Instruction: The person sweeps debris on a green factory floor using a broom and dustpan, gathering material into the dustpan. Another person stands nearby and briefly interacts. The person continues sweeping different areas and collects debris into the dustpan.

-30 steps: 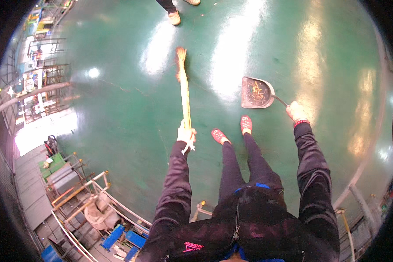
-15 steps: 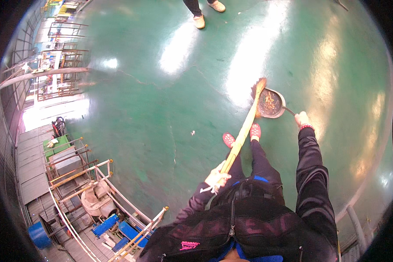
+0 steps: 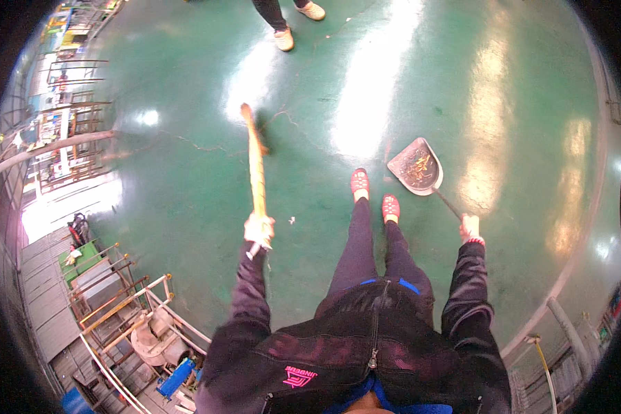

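Note:
My left hand (image 3: 259, 230) is closed round the handle of a broom (image 3: 257, 172) with a yellowish shaft. The broom points away from me over the green floor, and its head, seen nearly edge-on, is at the far end. In my right hand (image 3: 469, 227) I grip the dark handle of a dustpan (image 3: 418, 148). Brownish and yellow scraps (image 3: 419, 168) lie inside the pan, which is to the right of my red shoes. A small white scrap (image 3: 292, 221) lies on the floor just right of my left hand.
Another person's shoes (image 3: 283, 39) stand at the far edge of the view. Railed machinery (image 3: 155, 336) with a blue part is at the lower left, beside a green-topped unit (image 3: 83, 259). Metal racks line the far left. A pipe rail (image 3: 568, 328) runs at the lower right.
The broom has swung left, away from the dustpan, with my left hand. The dustpan has turned, its mouth now facing far left. My left foot has stepped forward.

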The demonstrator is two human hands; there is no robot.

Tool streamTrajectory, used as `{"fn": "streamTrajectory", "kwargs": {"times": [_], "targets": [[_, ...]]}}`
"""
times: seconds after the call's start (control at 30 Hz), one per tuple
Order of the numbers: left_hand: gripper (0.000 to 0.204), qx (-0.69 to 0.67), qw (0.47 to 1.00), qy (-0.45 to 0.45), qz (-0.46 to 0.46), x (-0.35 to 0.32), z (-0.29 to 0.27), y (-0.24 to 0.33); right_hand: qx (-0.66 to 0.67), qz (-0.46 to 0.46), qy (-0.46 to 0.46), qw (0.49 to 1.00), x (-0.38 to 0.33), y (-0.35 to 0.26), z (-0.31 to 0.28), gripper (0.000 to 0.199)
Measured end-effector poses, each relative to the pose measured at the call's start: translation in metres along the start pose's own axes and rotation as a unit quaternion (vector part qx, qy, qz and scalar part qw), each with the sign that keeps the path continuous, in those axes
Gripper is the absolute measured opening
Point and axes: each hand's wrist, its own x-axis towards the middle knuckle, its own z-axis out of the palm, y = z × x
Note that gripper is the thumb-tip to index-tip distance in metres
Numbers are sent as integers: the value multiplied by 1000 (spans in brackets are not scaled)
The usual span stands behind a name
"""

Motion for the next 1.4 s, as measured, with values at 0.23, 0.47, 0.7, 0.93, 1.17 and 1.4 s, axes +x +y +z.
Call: {"fn": "streamTrajectory", "kwargs": {"times": [0.23, 0.47, 0.7, 0.93, 1.17, 1.4], "targets": [[31, 96, 981, -67, -153, 158, 43, 51, 59, 95, 27, 993, -2, -9, 17, 23], [76, 485, 848, -204, -63, 84, 107, 17, 22, 66, 65, 995, 28, 20, 29, 26], [78, 133, 839, -398, -347, 2, 125, 43, -106, 75, 96, 987, 34, 25, 28, 35], [76, 106, 861, -396, -300, -80, 94, 89, -139, 71, 60, 986, 26, -1, 16, 35], [67, 65, 944, -220, -236, -133, 41, 68, -75, 34, 55, 995, 38, 21, -18, 28], [26, -83, 929, -182, -312, -37, 29, 7, -45, 5, 8, 999, 57, 54, -49, 25]]}}
